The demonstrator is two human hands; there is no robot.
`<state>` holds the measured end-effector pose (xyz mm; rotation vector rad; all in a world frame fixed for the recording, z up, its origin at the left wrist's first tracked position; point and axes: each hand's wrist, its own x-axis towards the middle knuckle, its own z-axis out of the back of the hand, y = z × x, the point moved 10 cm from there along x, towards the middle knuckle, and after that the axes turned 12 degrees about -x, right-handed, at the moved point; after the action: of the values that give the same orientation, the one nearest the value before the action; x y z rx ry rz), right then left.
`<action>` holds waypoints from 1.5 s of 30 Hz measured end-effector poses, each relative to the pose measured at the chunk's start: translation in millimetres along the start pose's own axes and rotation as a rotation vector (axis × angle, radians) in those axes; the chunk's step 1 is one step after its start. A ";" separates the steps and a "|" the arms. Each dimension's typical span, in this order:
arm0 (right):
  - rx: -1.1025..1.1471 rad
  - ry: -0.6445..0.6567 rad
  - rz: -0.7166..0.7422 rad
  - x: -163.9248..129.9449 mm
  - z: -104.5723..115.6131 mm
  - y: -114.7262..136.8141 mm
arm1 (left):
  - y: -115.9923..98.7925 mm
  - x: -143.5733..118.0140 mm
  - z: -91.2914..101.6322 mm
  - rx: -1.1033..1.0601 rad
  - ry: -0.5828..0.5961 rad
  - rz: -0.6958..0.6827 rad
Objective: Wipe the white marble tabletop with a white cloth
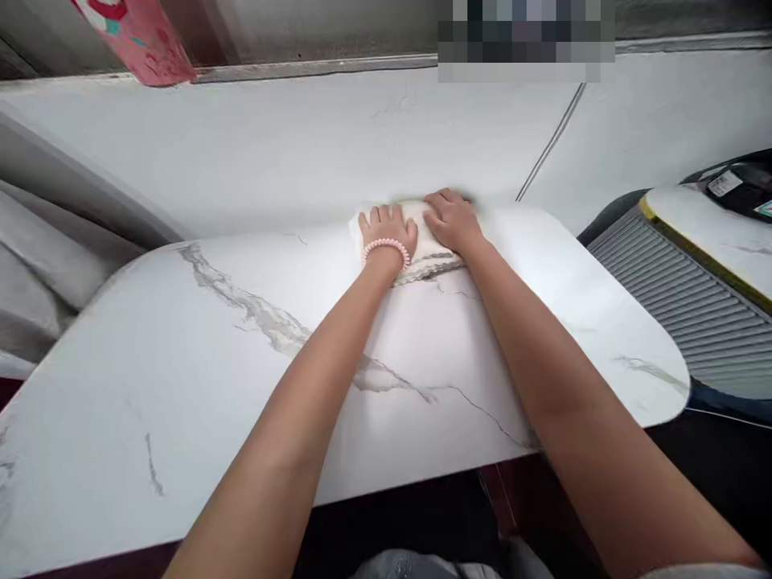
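Observation:
Both my arms reach forward across a white marble-patterned tabletop (181, 362). My left hand (389, 229), with a pink coil band on its wrist, lies flat on a white cloth (427, 256) at the table's far edge. My right hand (452, 219) presses on the same cloth just to the right, its fingers bent over the cloth's far side. The cloth is mostly hidden under the two hands; a grey-streaked strip shows below them.
A white wall (271, 153) rises right behind the table. A grey sofa arm (54, 241) stands at the left. To the right are a ribbed grey surface (675, 297) and a second marble-topped table (717, 233) with a black object (745, 185). A red item (141, 40) hangs top left.

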<state>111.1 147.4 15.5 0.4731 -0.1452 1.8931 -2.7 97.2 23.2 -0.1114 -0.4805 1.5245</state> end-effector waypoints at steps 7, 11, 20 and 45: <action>-0.036 -0.042 0.025 -52.6 32.7 -47.9 | -60.1 -30.6 -21.8 -0.027 0.086 0.009; -0.048 -0.056 -0.024 -86.4 53.1 -60.3 | -85.3 -53.2 -25.4 -0.045 0.125 -0.043; -0.064 -0.006 -0.037 -142.4 79.5 -43.4 | -100.4 -115.2 -12.8 -0.076 0.116 -0.036; -0.068 -0.082 -0.032 -234.2 129.1 -84.1 | -177.8 -189.8 -23.7 -0.047 0.223 -0.099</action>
<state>290.6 -67.4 31.2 0.5044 -0.2539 1.8318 176.4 -92.9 22.6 -0.2869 -0.3384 1.3847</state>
